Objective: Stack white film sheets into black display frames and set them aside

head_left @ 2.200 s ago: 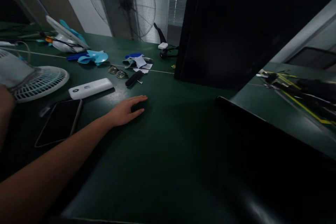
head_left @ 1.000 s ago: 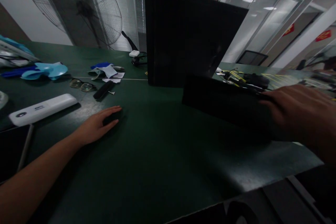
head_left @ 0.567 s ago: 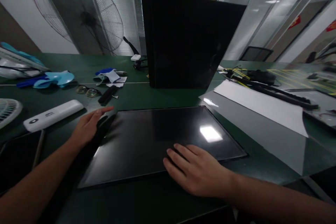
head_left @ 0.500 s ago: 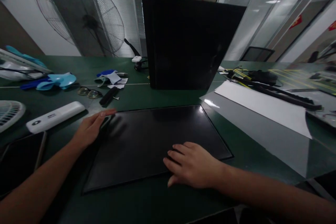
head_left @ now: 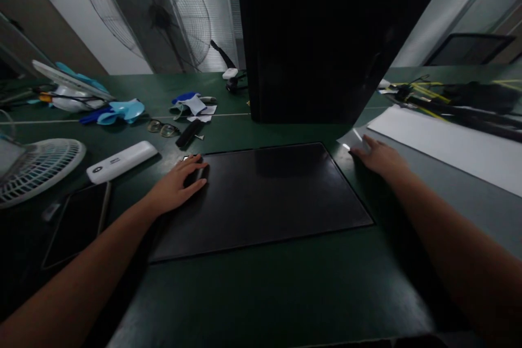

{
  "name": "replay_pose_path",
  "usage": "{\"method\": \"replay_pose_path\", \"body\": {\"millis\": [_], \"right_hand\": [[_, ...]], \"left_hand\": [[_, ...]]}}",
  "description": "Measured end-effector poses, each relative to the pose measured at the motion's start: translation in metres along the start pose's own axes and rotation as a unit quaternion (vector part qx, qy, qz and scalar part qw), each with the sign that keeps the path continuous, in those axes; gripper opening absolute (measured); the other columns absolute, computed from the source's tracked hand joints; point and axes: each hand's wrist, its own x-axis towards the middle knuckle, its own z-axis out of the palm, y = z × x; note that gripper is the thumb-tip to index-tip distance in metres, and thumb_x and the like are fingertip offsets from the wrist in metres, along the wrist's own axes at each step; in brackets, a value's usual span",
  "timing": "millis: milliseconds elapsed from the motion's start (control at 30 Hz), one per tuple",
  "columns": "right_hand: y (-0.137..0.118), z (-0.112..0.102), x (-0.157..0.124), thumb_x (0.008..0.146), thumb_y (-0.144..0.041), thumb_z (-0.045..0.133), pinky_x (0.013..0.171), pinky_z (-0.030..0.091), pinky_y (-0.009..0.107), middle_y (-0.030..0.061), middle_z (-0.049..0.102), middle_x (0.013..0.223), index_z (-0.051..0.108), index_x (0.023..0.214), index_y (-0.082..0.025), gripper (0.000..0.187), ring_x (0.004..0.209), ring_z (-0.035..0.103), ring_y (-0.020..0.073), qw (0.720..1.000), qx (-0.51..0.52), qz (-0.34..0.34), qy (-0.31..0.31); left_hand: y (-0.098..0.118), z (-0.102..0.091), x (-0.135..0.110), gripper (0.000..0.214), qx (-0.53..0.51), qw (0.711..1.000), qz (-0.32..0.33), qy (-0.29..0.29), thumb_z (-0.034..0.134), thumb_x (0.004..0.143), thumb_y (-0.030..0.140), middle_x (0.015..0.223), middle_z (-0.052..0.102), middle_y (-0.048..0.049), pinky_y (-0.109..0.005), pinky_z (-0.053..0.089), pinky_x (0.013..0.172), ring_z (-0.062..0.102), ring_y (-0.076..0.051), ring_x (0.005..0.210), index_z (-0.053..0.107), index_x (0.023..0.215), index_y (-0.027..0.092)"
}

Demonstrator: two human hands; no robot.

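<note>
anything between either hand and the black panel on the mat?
Nothing visible. The left hand already rests on the black panel at its far-left corner; the right hand lies just off its far-right corner, with only bare green mat between.

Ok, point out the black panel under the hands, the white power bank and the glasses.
black panel [head_left: 265, 196]: head view, middle of its dark face.
white power bank [head_left: 121, 161]: head view, middle of its top side.
glasses [head_left: 162, 129]: head view, bridge between the two lenses.

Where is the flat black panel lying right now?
The black panel lies flat on the green table, centre of the head view, between the left hand and right hand.
</note>
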Motion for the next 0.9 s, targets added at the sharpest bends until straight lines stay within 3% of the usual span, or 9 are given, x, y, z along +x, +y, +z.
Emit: {"method": "replay_pose_path", "body": {"millis": [200, 300, 400, 500, 567, 633, 700, 767, 900], "right_hand": [[-0.02, -0.021, -0.021, 0.107, -0.052, 0.038, 0.088, 0.054, 0.059, 0.029, 0.066, 0.124, 0.046, 0.161, -0.013, 0.067, 0.107, 0.068, 0.043, 0.999, -0.034, 0.001, 0.039], [-0.047, -0.04, -0.052, 0.107, -0.051, 0.038, 0.079, 0.056, 0.058, 0.0243, 0.07, 0.107, 0.058, 0.151, -0.015, 0.061, 0.093, 0.071, 0.0404, 0.995, -0.044, -0.059, 0.064], [-0.089, -0.041, -0.1, 0.105, -0.058, 0.041, 0.077, 0.06, 0.057, 0.0204, 0.073, 0.11, 0.056, 0.155, -0.02, 0.065, 0.088, 0.072, 0.0374, 0.984, -0.028, -0.165, 0.067], [-0.135, -0.023, -0.155, 0.105, -0.067, 0.041, 0.091, 0.062, 0.059, 0.0198, 0.066, 0.138, 0.051, 0.161, -0.019, 0.074, 0.111, 0.071, 0.0379, 0.949, 0.024, -0.313, 0.027], [-0.158, -0.01, -0.186, 0.103, -0.074, 0.044, 0.115, 0.051, 0.06, 0.018, 0.046, 0.162, 0.047, 0.165, -0.019, 0.083, 0.144, 0.052, 0.0403, 0.907, 0.068, -0.414, -0.024], [-0.172, -0.005, -0.206, 0.103, -0.076, 0.044, 0.129, 0.033, 0.06, 0.0159, 0.025, 0.172, 0.04, 0.169, -0.019, 0.087, 0.16, 0.027, 0.0379, 0.856, 0.118, -0.497, -0.08], [-0.176, -0.007, -0.213, 0.107, -0.072, 0.041, 0.133, 0.025, 0.059, 0.0137, 0.015, 0.175, 0.032, 0.172, -0.02, 0.083, 0.164, 0.016, 0.0324, 0.818, 0.162, -0.541, -0.107], [-0.171, -0.015, -0.206, 0.11, -0.064, 0.039, 0.134, 0.022, 0.057, 0.0099, 0.016, 0.175, 0.033, 0.171, -0.022, 0.075, 0.164, 0.017, 0.0278, 0.814, 0.183, -0.546, -0.08], [-0.141, -0.026, -0.156, 0.111, -0.055, 0.036, 0.133, 0.015, 0.066, 0.011, 0.04, 0.167, 0.059, 0.155, -0.021, 0.06, 0.159, 0.03, 0.0337, 0.886, 0.102, -0.448, 0.059]], "left_hand": [[0.003, 0.001, -0.001, 0.072, 0.024, 1.0, 0.012, -0.001, 0.044, 0.102, 0.067, 0.173, 0.039, -0.0175, -0.06, 0.019, 0.133, 0.029, -0.035, 0.163, 0.057, 0.151, 0.016], [0.01, 0.002, 0.0, 0.072, 0.024, 1.0, 0.006, -0.009, 0.043, 0.102, 0.066, 0.173, 0.038, -0.0183, -0.064, 0.013, 0.134, 0.027, -0.036, 0.164, 0.056, 0.151, 0.015], [0.026, 0.005, 0.002, 0.069, 0.008, 1.0, -0.002, -0.006, 0.042, 0.102, 0.064, 0.173, 0.038, -0.0166, -0.064, 0.012, 0.134, 0.026, -0.036, 0.165, 0.057, 0.151, 0.017], [0.042, 0.008, 0.001, 0.072, -0.048, 0.999, -0.011, 0.018, 0.035, 0.106, 0.065, 0.174, 0.037, -0.0165, -0.061, 0.02, 0.133, 0.031, -0.035, 0.163, 0.054, 0.156, 0.017], [0.049, 0.008, -0.001, 0.078, -0.085, 0.996, 0.004, 0.031, 0.031, 0.106, 0.07, 0.175, 0.036, -0.0155, -0.059, 0.025, 0.132, 0.034, -0.035, 0.162, 0.048, 0.161, 0.018], [0.051, 0.007, -0.003, 0.083, -0.096, 0.995, 0.038, 0.019, 0.032, 0.104, 0.076, 0.177, 0.031, -0.014, -0.058, 0.024, 0.133, 0.031, -0.035, 0.163, 0.044, 0.165, 0.02], [0.051, 0.006, -0.004, 0.084, -0.071, 0.994, 0.077, -0.019, 0.039, 0.102, 0.078, 0.179, 0.025, -0.0116, -0.061, 0.015, 0.134, 0.022, -0.037, 0.165, 0.046, 0.165, 0.024], [0.05, 0.005, -0.003, 0.078, -0.029, 0.993, 0.104, -0.056, 0.049, 0.099, 0.078, 0.18, 0.023, -0.0086, -0.067, 0.007, 0.133, 0.017, -0.04, 0.166, 0.053, 0.161, 0.03], [0.047, 0.003, -0.003, 0.071, 0.004, 0.991, 0.105, -0.078, 0.056, 0.098, 0.074, 0.179, 0.026, -0.007, -0.07, 0.007, 0.132, 0.018, -0.041, 0.166, 0.059, 0.156, 0.032]]}}
